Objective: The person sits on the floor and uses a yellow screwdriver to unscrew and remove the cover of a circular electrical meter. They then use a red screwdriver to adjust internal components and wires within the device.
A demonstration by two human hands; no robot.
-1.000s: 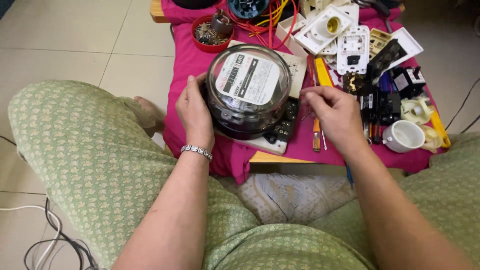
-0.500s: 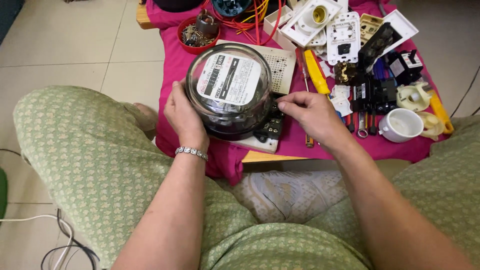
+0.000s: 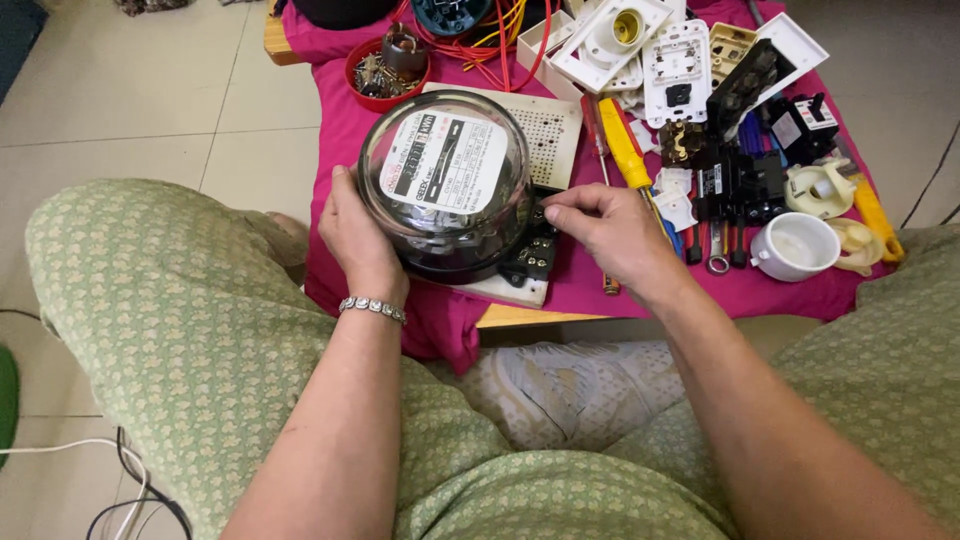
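A round electricity meter (image 3: pixel 445 180) with a clear glass dome and black base sits on a white perforated board (image 3: pixel 545 130) over a magenta cloth (image 3: pixel 620 280). My left hand (image 3: pixel 355 240), a silver bracelet on its wrist, grips the meter's left side. My right hand (image 3: pixel 610 235) has its fingers pinched at the black terminal block (image 3: pixel 530 255) on the meter's lower right. Whether something small sits between those fingertips is hidden.
A red bowl of screws (image 3: pixel 378 70), a yellow-handled screwdriver (image 3: pixel 625 150), white switch and socket plates (image 3: pixel 650 50), black breakers (image 3: pixel 740 180), a white cup (image 3: pixel 795 245) and red and orange wires (image 3: pixel 490 45) crowd the low table. Cables (image 3: pixel 120 480) lie on the tiled floor at the left.
My right hand has shifted left from the cloth beside the meter to the terminal block and pinched there. The left hand keeps hold of the meter.
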